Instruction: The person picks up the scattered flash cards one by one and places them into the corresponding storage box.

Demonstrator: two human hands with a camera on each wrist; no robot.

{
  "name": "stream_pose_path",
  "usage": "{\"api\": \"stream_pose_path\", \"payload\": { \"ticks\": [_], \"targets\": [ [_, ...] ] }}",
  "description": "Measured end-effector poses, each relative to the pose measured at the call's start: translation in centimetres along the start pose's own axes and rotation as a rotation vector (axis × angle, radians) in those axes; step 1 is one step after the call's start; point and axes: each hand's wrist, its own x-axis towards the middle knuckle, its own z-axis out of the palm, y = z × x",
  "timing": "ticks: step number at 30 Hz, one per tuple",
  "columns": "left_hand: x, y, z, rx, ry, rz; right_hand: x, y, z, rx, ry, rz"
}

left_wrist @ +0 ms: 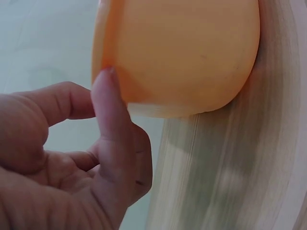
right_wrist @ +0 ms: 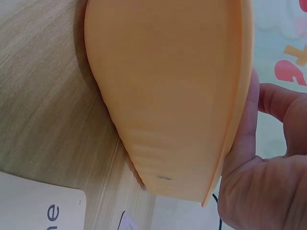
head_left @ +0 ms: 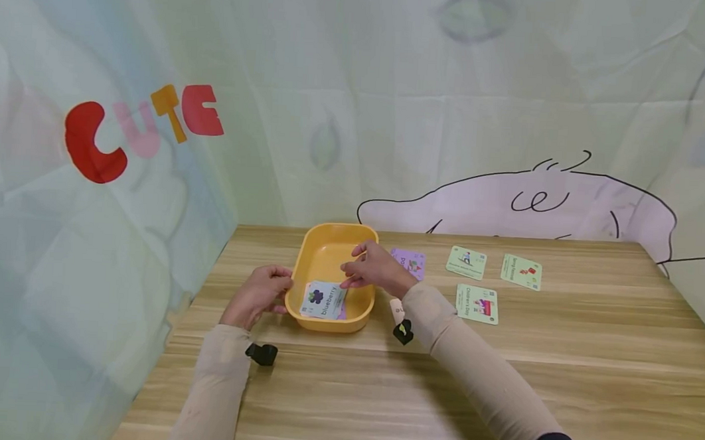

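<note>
A yellow plastic tray (head_left: 328, 227) sits at the table's back left. Its left rim is pinched by my left hand (head_left: 259, 293); in the left wrist view a finger (left_wrist: 108, 100) lies along the tray's outer wall (left_wrist: 187, 52). In the tray's near end lies a blueberry card (head_left: 327, 300), over another card with a purple edge (head_left: 343, 314). My right hand (head_left: 374, 267) hovers over the tray with thumb and fingers apart, fingertips close to the blueberry card's corner. The tray wall (right_wrist: 168, 96) hides those fingertips in the right wrist view.
Right of the tray lie a purple card (head_left: 417, 264), partly behind my right hand, and three green cards: a snow-figure one (head_left: 466, 262), Spring Festival (head_left: 521, 272) and Children's Day (head_left: 478, 304). A pale card (head_left: 396, 309) shows beside my right wrist. A printed curtain (head_left: 310, 111) stands behind the table.
</note>
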Motion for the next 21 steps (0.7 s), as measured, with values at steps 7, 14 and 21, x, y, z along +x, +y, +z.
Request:
{"api": "stream_pose_path", "payload": {
  "ticks": [7, 14, 21],
  "targets": [
    [-0.11, 0.04, -0.01, -0.008, 0.000, -0.001, 0.13, 0.00, -0.01, 0.003, 0.001, 0.002],
    [-0.05, -0.11, -0.08, -0.015, -0.004, 0.011, 0.24, 0.06, -0.01, 0.001, -0.003, 0.009],
    [0.04, -0.21, -0.19, -0.018, -0.011, 0.021, -0.17, -0.06, 0.01, -0.002, 0.010, -0.009]
  ]
}}
